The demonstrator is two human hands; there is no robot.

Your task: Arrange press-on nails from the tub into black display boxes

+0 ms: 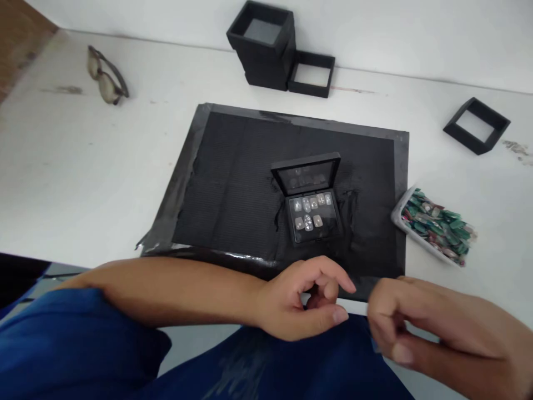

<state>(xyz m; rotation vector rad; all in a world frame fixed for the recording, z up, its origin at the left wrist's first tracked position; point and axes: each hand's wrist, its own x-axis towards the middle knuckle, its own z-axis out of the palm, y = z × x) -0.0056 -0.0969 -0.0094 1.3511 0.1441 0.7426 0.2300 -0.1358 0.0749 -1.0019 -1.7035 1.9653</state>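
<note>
My left hand (pixel 306 303) is at the mat's front edge, its thumb and index finger apart and the other fingers curled, with nothing visible between them. To its right, my right hand (pixel 412 319) is closed, fingers bent toward the thumb; whatever it may hold is hidden. Just beyond my left hand, a small black case (pixel 318 230) lies on the black mat (pixel 233 183) with its clear-windowed lid (pixel 310 175) raised. Two rows of pale, decorated false nails (pixel 308 222) sit inside; the lower row is shorter and ends before the right side.
A clear tub (pixel 428 244) heaped with green and reddish nail-shaped pieces (pixel 452 228) overlaps the mat's right edge. Black frame-like trays (pixel 266 50) are stacked at the back, one smaller tray (pixel 312 74) beside them. Another black frame (pixel 477 125) lies far right, glasses (pixel 107 78) far left.
</note>
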